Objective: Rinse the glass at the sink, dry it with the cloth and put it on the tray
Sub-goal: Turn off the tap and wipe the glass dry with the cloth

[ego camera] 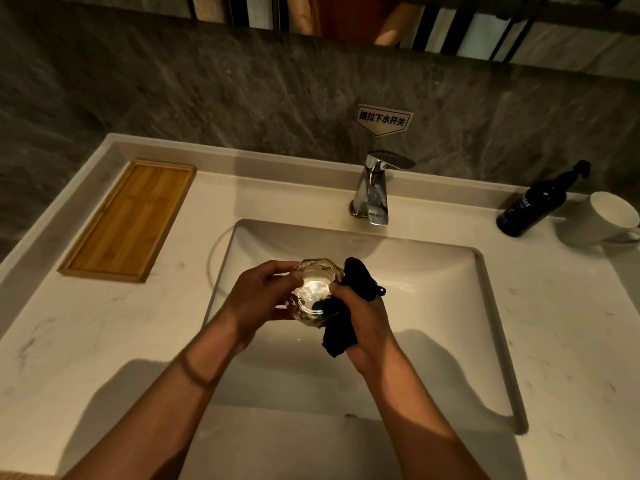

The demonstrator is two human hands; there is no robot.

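Observation:
Over the white sink basin (433, 271) I hold a faceted clear glass (313, 289), its mouth turned toward me. My left hand (258, 299) grips the glass from the left side. My right hand (363, 317) grips a dark cloth (346, 306) and presses it against the glass's right side; part of the cloth hangs below the hand. The wooden tray (128, 220) lies on the counter at the back left, with nothing on it. No water runs from the chrome tap (375, 188).
A dark pump bottle (533, 206) and a white cup (602, 216) stand on the counter at the right. A stone wall with a small sign (382, 118) rises behind the tap. Pale marble counter (104, 323) surrounds the basin.

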